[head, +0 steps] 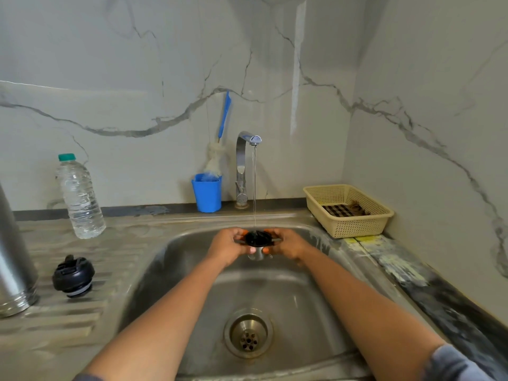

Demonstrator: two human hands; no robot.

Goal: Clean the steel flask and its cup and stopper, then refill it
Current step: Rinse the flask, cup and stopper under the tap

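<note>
We hold the cup (257, 240) over the sink (192, 273), under the tap (242, 160); stopper (73, 276) and flask (13, 257) stand left on the counter (55, 323), basket (350, 228) right.

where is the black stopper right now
In the head view, the black stopper sits on the draining board left of the sink, beside the steel flask and nearer than the water bottle.

No legible text, label, brand, number or sign anywhere in view.
</note>
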